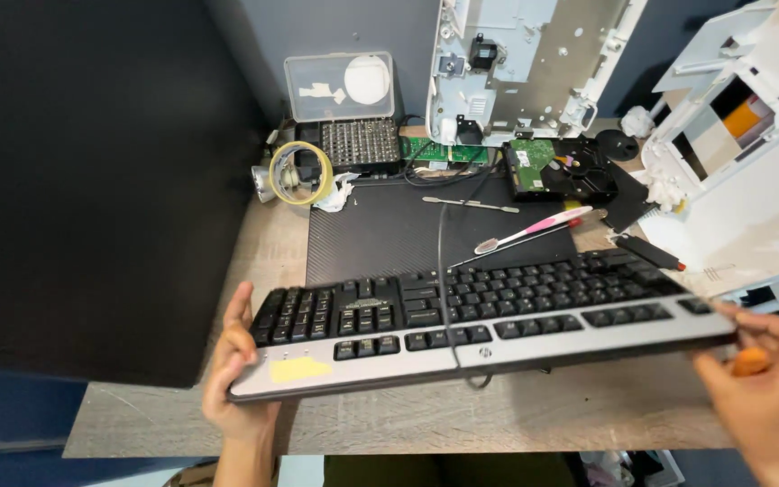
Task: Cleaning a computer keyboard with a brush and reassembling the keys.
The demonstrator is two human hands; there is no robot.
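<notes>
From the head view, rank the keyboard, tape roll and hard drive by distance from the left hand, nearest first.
1. Keyboard: its left end is in the left hand.
2. Tape roll: beyond it, at the desk's back left.
3. Hard drive: farthest, back right of centre, below the white chassis.

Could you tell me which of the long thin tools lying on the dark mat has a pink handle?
The toothbrush, lying slanted just behind the keyboard; the flat tool farther back is plain metal.

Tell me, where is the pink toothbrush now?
The pink toothbrush lies on the dark mat, right of centre, between the keyboard and the hard drive.
</notes>
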